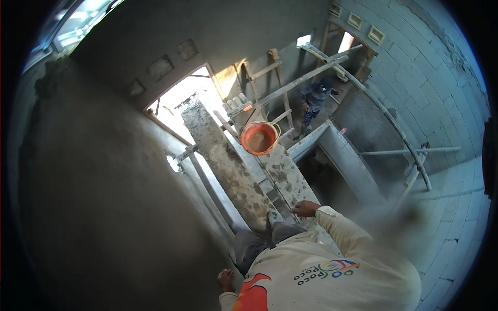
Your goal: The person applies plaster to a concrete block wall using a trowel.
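Right hand point(306, 208): lower center of frame, above the right of 2 planks point(285, 176); fingers partly extended, grip cannot be determined. Left hand point(226, 280): bottom center, near the wall point(129, 217); fingers curled, contents cannot be determined. Orange bucket point(245, 139): frame center, on the planks. 1 co-worker point(315, 98): upper right.

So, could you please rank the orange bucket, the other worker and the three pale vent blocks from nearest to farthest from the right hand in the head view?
From the right hand:
1. Orange bucket: ahead and to its left.
2. Other worker: farther ahead, lower down.
3. Three pale vent blocks: farthest off, toward the picture's upper right.
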Tool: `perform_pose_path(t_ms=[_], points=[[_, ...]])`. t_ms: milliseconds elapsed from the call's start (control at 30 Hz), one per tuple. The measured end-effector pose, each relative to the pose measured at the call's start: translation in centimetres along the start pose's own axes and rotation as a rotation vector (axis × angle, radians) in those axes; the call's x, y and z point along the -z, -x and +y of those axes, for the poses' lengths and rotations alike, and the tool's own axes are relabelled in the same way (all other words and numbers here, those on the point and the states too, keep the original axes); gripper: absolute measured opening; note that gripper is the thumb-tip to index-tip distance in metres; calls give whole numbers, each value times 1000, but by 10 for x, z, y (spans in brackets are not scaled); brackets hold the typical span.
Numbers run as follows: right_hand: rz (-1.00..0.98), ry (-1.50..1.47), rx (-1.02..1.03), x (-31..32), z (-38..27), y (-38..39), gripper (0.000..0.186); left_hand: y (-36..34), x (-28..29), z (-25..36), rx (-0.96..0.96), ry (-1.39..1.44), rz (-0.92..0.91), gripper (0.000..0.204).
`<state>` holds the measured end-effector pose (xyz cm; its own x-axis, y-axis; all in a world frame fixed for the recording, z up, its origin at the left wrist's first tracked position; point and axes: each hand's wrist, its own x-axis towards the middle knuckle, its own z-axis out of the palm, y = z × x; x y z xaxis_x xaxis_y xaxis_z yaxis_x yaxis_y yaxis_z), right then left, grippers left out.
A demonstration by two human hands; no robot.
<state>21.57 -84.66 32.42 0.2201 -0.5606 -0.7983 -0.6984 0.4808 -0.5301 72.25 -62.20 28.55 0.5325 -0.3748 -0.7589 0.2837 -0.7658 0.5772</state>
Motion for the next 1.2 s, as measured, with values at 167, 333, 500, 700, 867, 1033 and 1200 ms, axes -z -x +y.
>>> perform_pose_path(t_ms=[167,333,500,700,867,1033,1200], points=[[-155,-50,-153,-18,31,23,75,-74,-65,85,-91,-147,-208,16],[-51,-421,-233,-56,35,4,89,-169,-162,228,-409,-633,-371,24],[220,-563,-222,-63,-41,-55,88,-253,-332,375,-709,-1213,-501,32],[567,-521,-698,-61,-152,-108,81,-318,-545,453,-953,-1490,-724,28],[487,-681,-881,-81,-167,-163,79,-398,-700,406,-988,-1683,-670,30],[493,-800,-896,-105,-164,-227,70,-490,-829,321,-1099,-1469,-751,27],[312,-991,-1018,-87,-149,-260,64,-567,-912,259,-1084,-1621,-765,29]])
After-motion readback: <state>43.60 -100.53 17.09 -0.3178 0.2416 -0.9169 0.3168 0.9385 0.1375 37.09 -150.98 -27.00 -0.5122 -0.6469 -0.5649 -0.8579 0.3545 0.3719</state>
